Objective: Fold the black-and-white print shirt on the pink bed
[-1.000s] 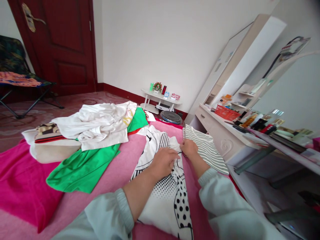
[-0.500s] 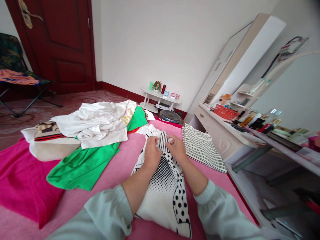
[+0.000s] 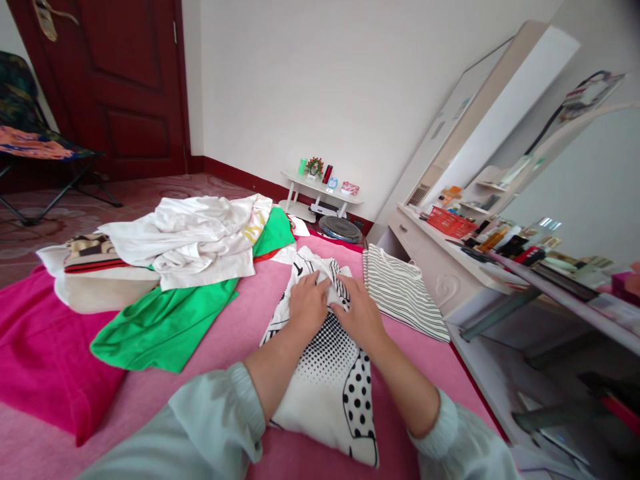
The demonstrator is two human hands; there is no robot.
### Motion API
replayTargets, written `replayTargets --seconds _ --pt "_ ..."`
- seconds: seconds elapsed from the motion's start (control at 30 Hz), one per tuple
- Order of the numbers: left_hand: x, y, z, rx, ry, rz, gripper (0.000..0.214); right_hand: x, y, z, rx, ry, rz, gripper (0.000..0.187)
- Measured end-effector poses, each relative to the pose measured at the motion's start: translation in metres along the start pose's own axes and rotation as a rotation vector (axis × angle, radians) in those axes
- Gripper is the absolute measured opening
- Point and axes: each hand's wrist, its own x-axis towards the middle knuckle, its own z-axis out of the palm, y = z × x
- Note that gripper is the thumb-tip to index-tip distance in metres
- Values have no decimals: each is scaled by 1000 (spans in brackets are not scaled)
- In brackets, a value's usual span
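A white shirt [image 3: 320, 400] with black dots and line prints lies folded into a narrow shape in front of me, its collar end away from me. My left hand [image 3: 307, 305] rests on the upper left of the shirt, fingers stretched over the cloth. At the right side of the collar, my right hand [image 3: 361, 313] has its thumb and fingers around a bunched black-and-white striped part. Both hands cover some of the collar area. Just right of them lies a folded striped shirt [image 3: 405, 290].
A pink bedspread [image 3: 215, 393] lies under everything. To the left are a heap of white clothes [image 3: 195, 233], a green garment [image 3: 170, 327] and a magenta garment [image 3: 50, 360]. A dressing table [image 3: 445, 287] with a red basket [image 3: 450, 222] and bottles borders the right.
My hands have spread from pinching up the striped collar to lying lower on the cloth. The striped part has shifted right and flattened. My right forearm has swung outward.
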Motion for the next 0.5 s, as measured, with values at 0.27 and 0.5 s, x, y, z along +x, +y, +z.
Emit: replayTargets --seconds 0.27,0.5 --pt "1 0 0 40 -23 -76 41 1 64 -3 95 200 511 42" --pt "-2 1 1 87 -21 -43 42 -14 11 -6 -318 -44 -197 41"
